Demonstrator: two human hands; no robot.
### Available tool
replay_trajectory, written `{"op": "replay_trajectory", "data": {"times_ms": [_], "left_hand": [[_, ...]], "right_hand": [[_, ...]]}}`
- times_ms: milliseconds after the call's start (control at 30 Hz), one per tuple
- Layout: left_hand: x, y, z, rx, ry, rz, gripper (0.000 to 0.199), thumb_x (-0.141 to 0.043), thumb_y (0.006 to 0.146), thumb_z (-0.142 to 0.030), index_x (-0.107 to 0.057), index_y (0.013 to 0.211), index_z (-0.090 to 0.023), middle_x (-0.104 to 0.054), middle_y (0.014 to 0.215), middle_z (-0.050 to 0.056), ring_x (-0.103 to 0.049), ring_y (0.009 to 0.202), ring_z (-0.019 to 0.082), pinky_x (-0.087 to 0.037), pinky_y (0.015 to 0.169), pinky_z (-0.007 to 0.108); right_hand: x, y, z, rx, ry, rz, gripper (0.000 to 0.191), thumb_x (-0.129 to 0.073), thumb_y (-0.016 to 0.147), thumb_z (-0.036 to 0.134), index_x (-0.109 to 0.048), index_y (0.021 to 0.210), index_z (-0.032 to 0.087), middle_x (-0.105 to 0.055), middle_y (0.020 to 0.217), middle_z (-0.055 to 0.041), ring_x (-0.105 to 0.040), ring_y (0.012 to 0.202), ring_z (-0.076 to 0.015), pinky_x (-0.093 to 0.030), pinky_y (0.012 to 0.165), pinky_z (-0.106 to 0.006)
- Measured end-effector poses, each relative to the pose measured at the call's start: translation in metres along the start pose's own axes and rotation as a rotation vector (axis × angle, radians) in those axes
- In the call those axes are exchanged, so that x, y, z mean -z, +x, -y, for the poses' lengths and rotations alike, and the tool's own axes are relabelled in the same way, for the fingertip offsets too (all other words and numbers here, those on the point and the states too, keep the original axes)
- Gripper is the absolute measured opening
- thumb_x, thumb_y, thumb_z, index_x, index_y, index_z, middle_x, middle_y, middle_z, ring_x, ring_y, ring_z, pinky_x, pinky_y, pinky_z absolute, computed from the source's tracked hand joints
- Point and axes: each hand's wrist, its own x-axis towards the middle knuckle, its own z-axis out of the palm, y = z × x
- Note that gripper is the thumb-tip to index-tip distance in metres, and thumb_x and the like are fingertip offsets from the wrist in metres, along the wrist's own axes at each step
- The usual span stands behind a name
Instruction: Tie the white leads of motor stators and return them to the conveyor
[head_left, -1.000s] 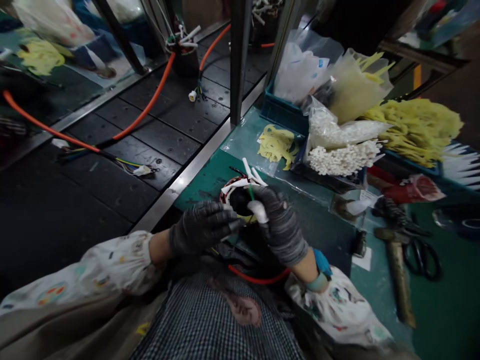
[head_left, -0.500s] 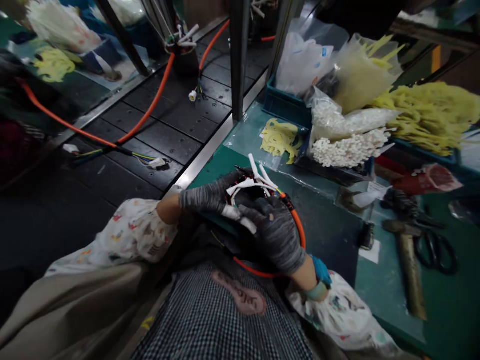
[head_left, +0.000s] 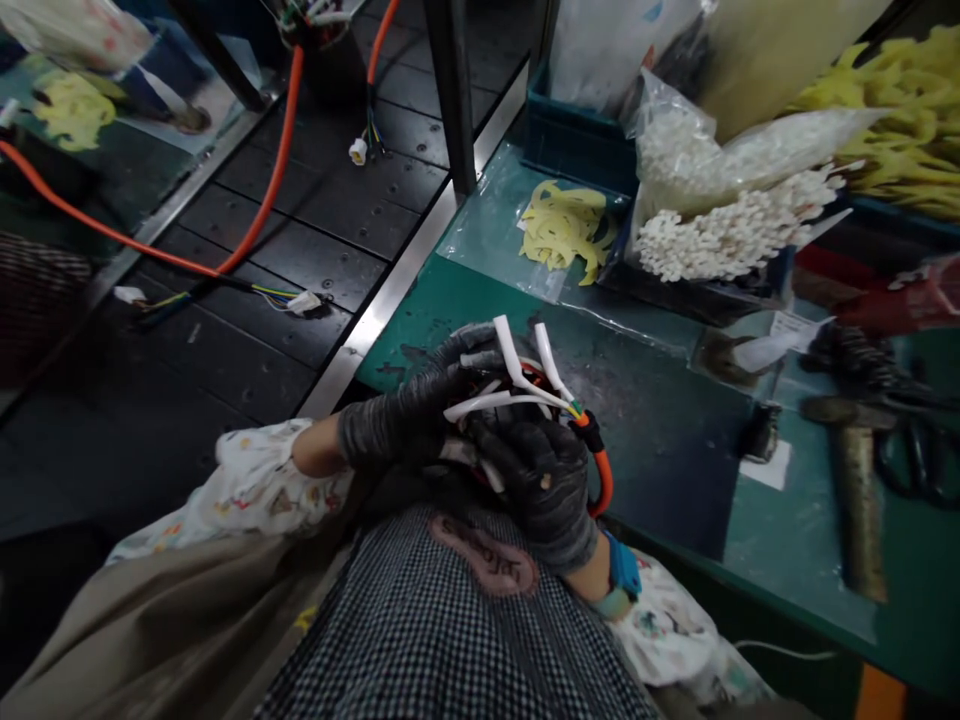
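Both gloved hands close around a wound motor stator (head_left: pixel 487 385), which they mostly hide; only reddish windings show between the fingers. My left hand (head_left: pixel 401 420) grips it from the left, in a dark grey glove. My right hand (head_left: pixel 536 490), also gloved, holds it from below, a blue wristband at its cuff. White sleeved leads (head_left: pixel 517 365) stick up from the stator. A thick orange cable (head_left: pixel 600 480) with a black collar curves down past my right hand.
The green bench mat (head_left: pixel 637 420) lies to the right, beyond it yellow strips (head_left: pixel 566 230), bagged white parts (head_left: pixel 720 235) and a blue crate (head_left: pixel 577 140). A hammer (head_left: pixel 855 480) and scissors (head_left: pixel 911 465) lie far right. A dark perforated conveyor (head_left: pixel 300 230) with orange-cabled units runs left.
The stator has turned and risen, its white leads now upright with the orange cable at the right. Both hands have closed around it, and the view has tilted lower over the bench.
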Motion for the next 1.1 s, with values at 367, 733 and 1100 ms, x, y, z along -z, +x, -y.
{"op": "replay_trajectory", "data": {"times_ms": [367,733,1100], "left_hand": [[-0.005,0.006,-0.023,-0.053,-0.046,-0.074,0.077,-0.068,0.107,-0.021,-0.039,0.176,-0.036,-0.05,0.176,0.016,-0.036,0.177,0.037,-0.043,0.143,0.069],[-0.012,0.018,-0.039,-0.223,0.182,-0.025,0.067,-0.072,0.101,-0.017,-0.06,0.165,-0.032,-0.059,0.175,0.01,-0.038,0.176,0.041,-0.028,0.148,0.076],[-0.074,-0.003,-0.017,-0.163,0.025,-0.523,0.095,-0.077,0.109,-0.059,-0.031,0.182,-0.018,-0.038,0.186,0.023,-0.033,0.177,0.043,-0.027,0.148,0.07]], "right_hand": [[0.041,-0.01,-0.007,-0.001,-0.08,-0.102,0.038,-0.075,0.106,0.013,-0.081,0.136,0.035,-0.082,0.129,-0.0067,-0.074,0.129,-0.0297,-0.068,0.113,-0.05],[0.04,-0.003,-0.036,-0.225,0.006,0.008,0.072,-0.061,0.118,0.045,-0.034,0.184,0.033,-0.064,0.169,-0.0147,-0.056,0.161,-0.0383,-0.047,0.136,-0.07],[0.037,-0.008,-0.025,-0.091,-0.174,0.001,0.058,-0.081,0.106,0.025,-0.065,0.16,0.038,-0.054,0.18,-0.0108,-0.052,0.165,-0.0396,-0.056,0.131,-0.069]]}}
